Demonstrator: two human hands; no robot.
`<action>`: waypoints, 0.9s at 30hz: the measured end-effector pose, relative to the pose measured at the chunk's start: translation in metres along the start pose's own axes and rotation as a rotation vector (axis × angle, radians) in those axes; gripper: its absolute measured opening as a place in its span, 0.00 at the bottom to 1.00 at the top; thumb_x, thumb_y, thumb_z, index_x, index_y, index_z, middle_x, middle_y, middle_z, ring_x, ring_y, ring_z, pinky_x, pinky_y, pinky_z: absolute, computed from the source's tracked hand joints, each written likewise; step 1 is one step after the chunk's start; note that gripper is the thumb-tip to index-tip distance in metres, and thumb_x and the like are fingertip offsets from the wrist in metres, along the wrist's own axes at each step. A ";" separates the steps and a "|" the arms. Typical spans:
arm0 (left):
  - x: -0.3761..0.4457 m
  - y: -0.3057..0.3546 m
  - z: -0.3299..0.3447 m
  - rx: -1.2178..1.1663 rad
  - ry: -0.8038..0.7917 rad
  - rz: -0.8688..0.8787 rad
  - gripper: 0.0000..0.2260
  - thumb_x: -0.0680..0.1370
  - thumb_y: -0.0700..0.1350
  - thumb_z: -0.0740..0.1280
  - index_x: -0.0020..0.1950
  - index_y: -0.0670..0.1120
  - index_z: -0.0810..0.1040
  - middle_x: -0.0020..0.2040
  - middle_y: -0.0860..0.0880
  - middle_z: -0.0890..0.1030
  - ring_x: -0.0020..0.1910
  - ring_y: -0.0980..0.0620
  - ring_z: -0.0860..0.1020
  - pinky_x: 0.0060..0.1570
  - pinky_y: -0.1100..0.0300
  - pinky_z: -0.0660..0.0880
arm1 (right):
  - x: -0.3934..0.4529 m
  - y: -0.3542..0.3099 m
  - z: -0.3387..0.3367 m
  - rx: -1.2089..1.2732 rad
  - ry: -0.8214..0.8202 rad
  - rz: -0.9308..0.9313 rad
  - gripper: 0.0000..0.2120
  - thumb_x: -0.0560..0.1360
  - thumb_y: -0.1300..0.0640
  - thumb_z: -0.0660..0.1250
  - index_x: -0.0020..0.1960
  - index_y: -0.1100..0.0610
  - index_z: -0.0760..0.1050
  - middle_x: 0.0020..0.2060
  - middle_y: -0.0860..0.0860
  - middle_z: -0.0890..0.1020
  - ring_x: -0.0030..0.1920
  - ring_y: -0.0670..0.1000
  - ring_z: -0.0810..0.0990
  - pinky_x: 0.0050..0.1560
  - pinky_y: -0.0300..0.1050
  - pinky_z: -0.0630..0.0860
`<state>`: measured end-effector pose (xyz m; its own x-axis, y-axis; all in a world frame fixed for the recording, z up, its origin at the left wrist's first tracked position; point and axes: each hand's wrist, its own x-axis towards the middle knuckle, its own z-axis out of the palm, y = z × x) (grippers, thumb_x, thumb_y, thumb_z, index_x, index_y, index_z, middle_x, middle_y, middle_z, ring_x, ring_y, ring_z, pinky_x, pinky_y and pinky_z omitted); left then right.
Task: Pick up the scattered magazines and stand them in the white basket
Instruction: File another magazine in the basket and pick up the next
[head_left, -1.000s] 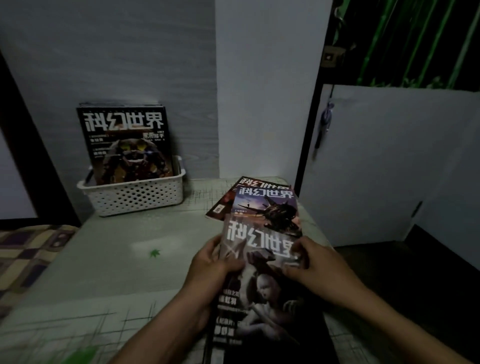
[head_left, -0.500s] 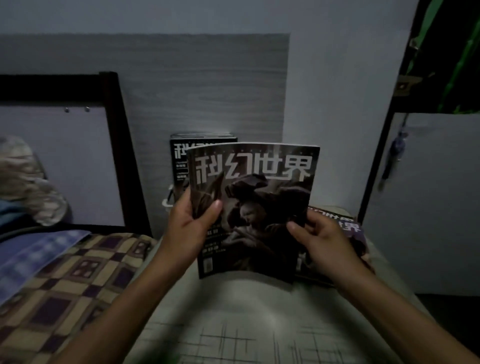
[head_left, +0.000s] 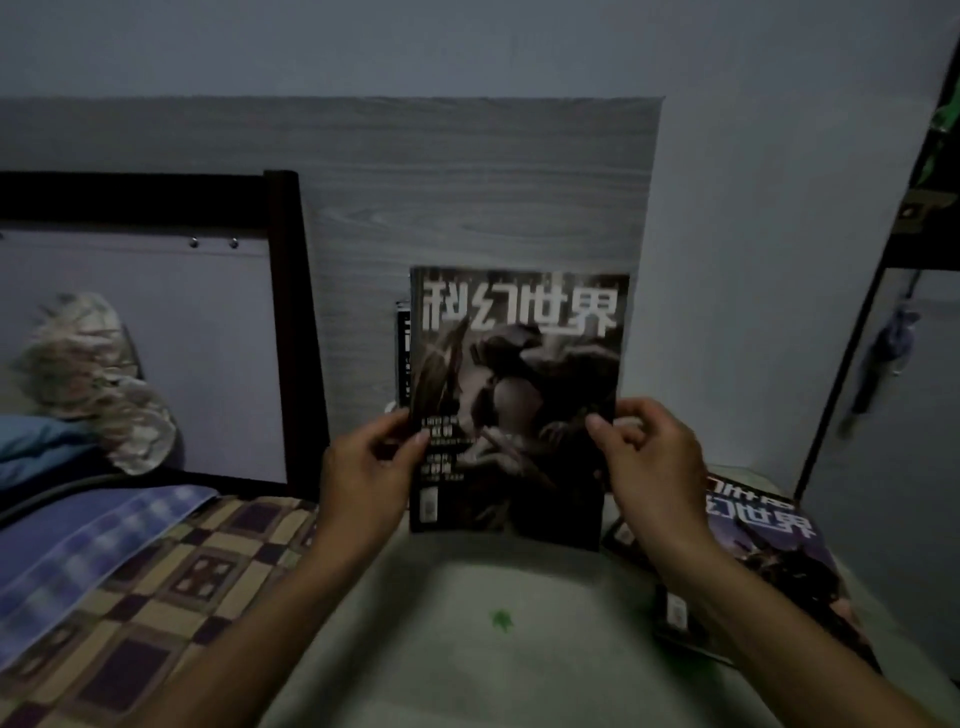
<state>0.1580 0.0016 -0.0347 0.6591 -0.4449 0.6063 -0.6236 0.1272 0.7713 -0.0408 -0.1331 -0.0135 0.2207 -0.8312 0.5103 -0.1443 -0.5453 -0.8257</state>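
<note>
I hold a dark magazine (head_left: 519, 395) with white title letters upright in front of me, above the table. My left hand (head_left: 369, 467) grips its left edge and my right hand (head_left: 649, 457) grips its right edge. Behind it, a sliver of another magazine (head_left: 403, 353) stands against the wall; the white basket is almost wholly hidden, with only a pale bit of rim (head_left: 390, 408) showing. Two more magazines (head_left: 769, 551) lie flat on the table at the right, partly under my right forearm.
A pale table top (head_left: 493, 623) with a green leaf mark lies below. A bed with a checked blanket (head_left: 156, 582), a blue cloth and a dark frame post (head_left: 291, 322) fills the left. A grey wood panel backs the table; a dark door frame stands right.
I lifted the magazine off the flat pile, turned it upright, and carried it toward the wall in front of the basket. My view swung left and closer.
</note>
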 end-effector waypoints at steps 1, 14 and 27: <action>0.019 0.005 -0.003 -0.007 0.010 0.022 0.12 0.75 0.40 0.72 0.58 0.45 0.82 0.45 0.53 0.83 0.42 0.68 0.80 0.43 0.71 0.78 | 0.016 -0.008 0.010 0.011 0.028 -0.020 0.04 0.76 0.51 0.70 0.46 0.50 0.77 0.35 0.47 0.83 0.35 0.50 0.83 0.36 0.45 0.77; 0.099 -0.079 0.023 0.172 0.022 -0.053 0.13 0.75 0.41 0.73 0.41 0.58 0.73 0.39 0.59 0.78 0.34 0.65 0.78 0.27 0.74 0.72 | 0.113 0.037 0.130 0.080 0.027 0.101 0.04 0.76 0.52 0.70 0.48 0.51 0.76 0.42 0.48 0.83 0.44 0.53 0.83 0.50 0.58 0.81; 0.060 -0.088 0.028 0.112 -0.044 -0.293 0.15 0.74 0.39 0.73 0.54 0.50 0.71 0.46 0.52 0.77 0.44 0.54 0.77 0.50 0.54 0.76 | 0.071 0.067 0.108 -0.097 -0.117 0.079 0.02 0.76 0.59 0.69 0.47 0.55 0.77 0.45 0.52 0.82 0.46 0.52 0.80 0.46 0.45 0.76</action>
<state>0.2408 -0.0612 -0.0713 0.8002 -0.4863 0.3510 -0.4544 -0.1095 0.8841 0.0693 -0.2167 -0.0588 0.3151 -0.8567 0.4084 -0.2569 -0.4912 -0.8323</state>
